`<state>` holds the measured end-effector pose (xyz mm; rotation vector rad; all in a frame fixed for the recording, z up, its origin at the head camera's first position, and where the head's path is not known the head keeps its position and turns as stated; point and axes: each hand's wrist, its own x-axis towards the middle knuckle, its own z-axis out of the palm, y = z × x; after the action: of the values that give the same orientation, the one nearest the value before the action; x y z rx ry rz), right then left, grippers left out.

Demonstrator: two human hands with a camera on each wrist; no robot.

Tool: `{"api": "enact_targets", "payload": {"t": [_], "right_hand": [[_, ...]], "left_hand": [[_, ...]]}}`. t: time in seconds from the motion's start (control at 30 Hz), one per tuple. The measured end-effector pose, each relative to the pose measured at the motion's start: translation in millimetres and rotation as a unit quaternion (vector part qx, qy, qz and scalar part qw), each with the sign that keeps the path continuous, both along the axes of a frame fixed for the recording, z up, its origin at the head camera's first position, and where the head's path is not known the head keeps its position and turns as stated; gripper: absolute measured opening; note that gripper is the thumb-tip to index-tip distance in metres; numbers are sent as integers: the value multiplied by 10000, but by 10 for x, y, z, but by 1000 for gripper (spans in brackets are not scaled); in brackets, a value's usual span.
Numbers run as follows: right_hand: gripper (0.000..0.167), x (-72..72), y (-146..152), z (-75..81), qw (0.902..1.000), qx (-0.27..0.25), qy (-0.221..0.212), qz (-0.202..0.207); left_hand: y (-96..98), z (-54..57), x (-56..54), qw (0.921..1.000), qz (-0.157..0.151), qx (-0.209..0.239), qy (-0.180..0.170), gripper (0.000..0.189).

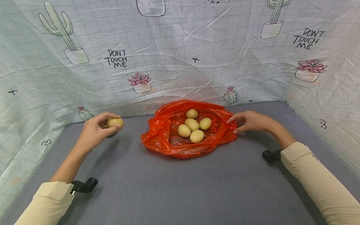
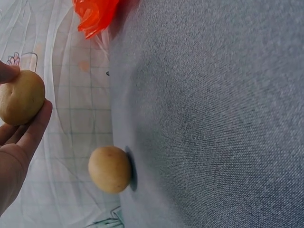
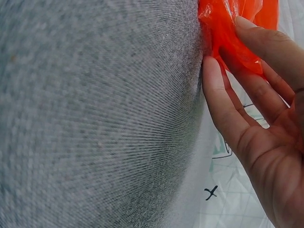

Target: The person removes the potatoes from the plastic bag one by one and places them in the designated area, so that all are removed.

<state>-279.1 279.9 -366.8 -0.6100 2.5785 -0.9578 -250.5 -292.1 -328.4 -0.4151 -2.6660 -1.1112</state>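
My left hand [image 1: 93,130] holds a potato [image 2: 23,97] between thumb and fingers, raised above the table at the left. A second potato [image 2: 110,169] rests on the table close to that hand; in the head view it is mostly hidden behind the fingers and thumb. In the middle lies a thin red plastic bag [image 1: 157,135], spread wide at its mouth, with several pale yellow potatoes [image 1: 192,124] inside. At the bag's right edge, my right hand [image 1: 252,121] pinches the plastic, thumb low and fingers over it, as the right wrist view also shows.
A grey cloth-covered table [image 1: 183,193] stretches under everything. Close behind it hangs a pale sheet [image 1: 177,59] printed with cacti and words, which also runs along both sides. Black wrist cameras [image 1: 85,186] sit at the cuffs of both beige sleeves [image 1: 319,183].
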Motion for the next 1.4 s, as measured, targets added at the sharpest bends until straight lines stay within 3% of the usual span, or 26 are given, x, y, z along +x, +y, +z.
{"api": "enact_targets", "payload": {"t": [0.43,0.7,0.9,1.1,1.4], "right_hand": [[45,8,-2,-6,9999,44,106,44],[46,12,11,-17,10000,-3,16,-7],[46,8,11,-18,10000,12,55,-1],[46,13,6,-3,10000,16,69,-32],[45,3,5,-33,10000,42,70,-38]], "left_hand": [[-100,-59,-59,9992,-124,88,-369,41],[-64,-114,-74,9894,-529,1196,-631,40],[-67,-93,-85,9966,36,584,-574,53],[-79,-93,-156,9999,49,91,-106,56],[-114,-104,-270,9988,226,-358,235,53]]}}
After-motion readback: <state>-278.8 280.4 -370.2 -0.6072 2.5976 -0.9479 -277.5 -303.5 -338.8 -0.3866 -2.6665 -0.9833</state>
